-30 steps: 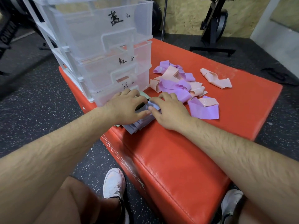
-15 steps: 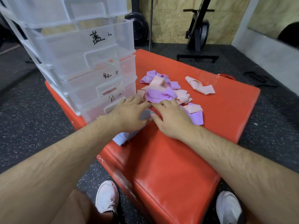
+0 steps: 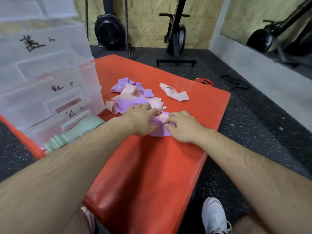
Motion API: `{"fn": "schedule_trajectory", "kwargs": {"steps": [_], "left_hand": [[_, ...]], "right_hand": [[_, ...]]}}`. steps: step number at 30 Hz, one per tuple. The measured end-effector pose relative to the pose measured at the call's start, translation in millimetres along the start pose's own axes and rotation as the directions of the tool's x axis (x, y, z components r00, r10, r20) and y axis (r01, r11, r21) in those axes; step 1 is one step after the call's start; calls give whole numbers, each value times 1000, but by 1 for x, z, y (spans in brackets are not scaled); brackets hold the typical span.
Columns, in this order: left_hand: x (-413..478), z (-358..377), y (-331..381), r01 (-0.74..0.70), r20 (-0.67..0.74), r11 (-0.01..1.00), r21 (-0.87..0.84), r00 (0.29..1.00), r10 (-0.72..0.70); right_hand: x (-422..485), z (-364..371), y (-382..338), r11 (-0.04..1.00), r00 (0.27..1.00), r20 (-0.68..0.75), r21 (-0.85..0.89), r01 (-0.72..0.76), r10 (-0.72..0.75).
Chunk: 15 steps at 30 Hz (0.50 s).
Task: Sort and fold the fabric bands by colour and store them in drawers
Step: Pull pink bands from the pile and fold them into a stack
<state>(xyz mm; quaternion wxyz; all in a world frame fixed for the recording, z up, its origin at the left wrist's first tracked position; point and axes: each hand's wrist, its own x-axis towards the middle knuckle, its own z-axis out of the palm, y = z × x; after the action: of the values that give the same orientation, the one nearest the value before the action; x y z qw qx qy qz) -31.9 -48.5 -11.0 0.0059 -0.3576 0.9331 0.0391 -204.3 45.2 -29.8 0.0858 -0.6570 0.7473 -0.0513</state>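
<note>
My left hand (image 3: 143, 120) and right hand (image 3: 184, 127) are pinching the purple band (image 3: 160, 132), and the pink band (image 3: 162, 117) lying on its 12 o'clock edge might be getting folded in.

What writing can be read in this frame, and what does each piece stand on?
"蓝": black handwriting on the uppermost labelled clear plastic drawer; the small mark beside it is unreadable.
"红": black handwriting on the middle labelled clear drawer; the small mark beside it is unreadable.
Lowest labelled clear drawer: the handwriting is too blurred to read.
No other text is legible.
</note>
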Motion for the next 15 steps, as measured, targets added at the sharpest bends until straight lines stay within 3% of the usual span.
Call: {"fn": "schedule_trajectory", "kwargs": {"steps": [7, 11, 15], "left_hand": [[21, 6, 8, 32, 8, 999, -29, 999, -32], [23, 11, 9, 18, 28, 998, -53, 999, -17], [25, 12, 11, -6, 19, 999, -38, 1000, 7]], "right_hand": [[14, -3, 19, 991, 998, 19, 114, -64, 62], [17, 4, 26, 969, 984, 112, 190, -159, 140], [23, 2, 23, 964, 987, 55, 212, -158, 150]]}}
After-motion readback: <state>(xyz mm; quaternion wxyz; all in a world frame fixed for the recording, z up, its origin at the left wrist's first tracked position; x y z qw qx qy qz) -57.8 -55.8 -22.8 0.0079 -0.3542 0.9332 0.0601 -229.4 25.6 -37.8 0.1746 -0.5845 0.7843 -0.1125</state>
